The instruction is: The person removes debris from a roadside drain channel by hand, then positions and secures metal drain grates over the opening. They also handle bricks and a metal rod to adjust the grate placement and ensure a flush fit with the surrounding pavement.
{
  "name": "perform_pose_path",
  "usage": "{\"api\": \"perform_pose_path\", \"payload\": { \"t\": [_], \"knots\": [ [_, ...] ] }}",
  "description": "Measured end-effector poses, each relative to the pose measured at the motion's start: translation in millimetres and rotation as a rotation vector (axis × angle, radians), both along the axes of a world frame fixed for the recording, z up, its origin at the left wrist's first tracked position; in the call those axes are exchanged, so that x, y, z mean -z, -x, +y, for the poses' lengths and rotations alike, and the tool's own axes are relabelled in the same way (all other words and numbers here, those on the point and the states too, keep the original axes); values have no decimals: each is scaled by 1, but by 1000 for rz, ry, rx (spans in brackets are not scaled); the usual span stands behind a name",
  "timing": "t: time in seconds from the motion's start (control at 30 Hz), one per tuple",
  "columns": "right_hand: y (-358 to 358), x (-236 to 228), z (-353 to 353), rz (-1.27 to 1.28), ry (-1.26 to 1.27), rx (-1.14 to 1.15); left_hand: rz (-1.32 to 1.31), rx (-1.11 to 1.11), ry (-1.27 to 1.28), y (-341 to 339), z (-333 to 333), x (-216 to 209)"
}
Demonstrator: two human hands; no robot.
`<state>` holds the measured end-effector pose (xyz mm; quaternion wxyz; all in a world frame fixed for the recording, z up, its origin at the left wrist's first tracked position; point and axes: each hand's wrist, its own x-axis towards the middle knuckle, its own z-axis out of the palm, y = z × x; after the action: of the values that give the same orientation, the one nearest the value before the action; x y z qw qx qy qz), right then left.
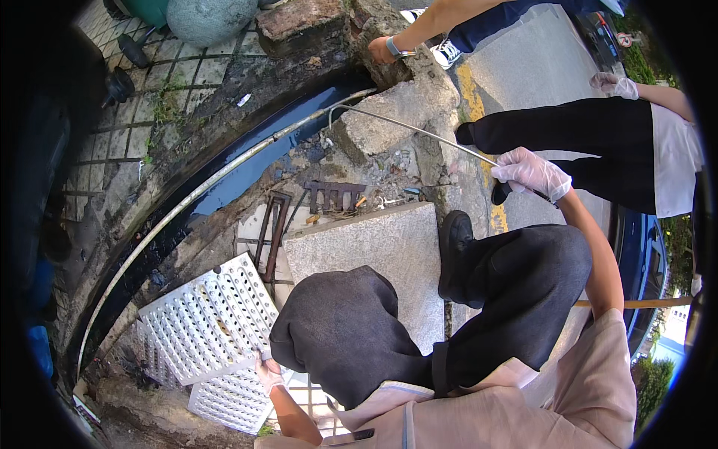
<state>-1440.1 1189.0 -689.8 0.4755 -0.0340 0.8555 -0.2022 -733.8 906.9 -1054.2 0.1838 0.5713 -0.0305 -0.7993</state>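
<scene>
My right hand (532, 173), in a clear plastic glove, is closed around a long thin metal rod (419, 132). The rod's hooked end hangs by the edge of a broken concrete chunk (389, 112), beside the drain trench. With my left hand (269, 374), also gloved, I grip the edge of a perforated metal panel (217, 318) next to my knee. A second perforated panel (232, 400) lies partly beneath it. Dark water (254, 176) fills the trench, and a long pale pipe (202, 185) runs along it in a curve.
A stone slab (366, 254) lies before me, with rusty grates (336, 196) beyond it. Another person's hand (383, 50) touches broken concrete at the trench's far end. At right stands a person in black trousers (576, 142). A round stone (211, 19) sits at upper left.
</scene>
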Motion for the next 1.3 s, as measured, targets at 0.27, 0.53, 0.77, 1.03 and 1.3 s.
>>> {"api": "perform_pose_path", "payload": {
  "t": [0.27, 0.53, 0.77, 1.03, 1.3],
  "knots": [
    [15, 8, 48, -114, 23, -5, -137, -39, -53, 52, 13, -25],
    [35, -22, 85, -245, 55, 73, -363, -34, 79, 49, 21, -143],
    [30, -135, 148, -304, 7, 319, -466, 101, 242, 118, 46, -333],
    [28, -226, 222, -293, 13, 534, -547, 18, 133, 149, 95, -489],
    [47, -272, 247, -284, -66, 486, -591, -50, 106, 191, 164, -585]
  ]
}}
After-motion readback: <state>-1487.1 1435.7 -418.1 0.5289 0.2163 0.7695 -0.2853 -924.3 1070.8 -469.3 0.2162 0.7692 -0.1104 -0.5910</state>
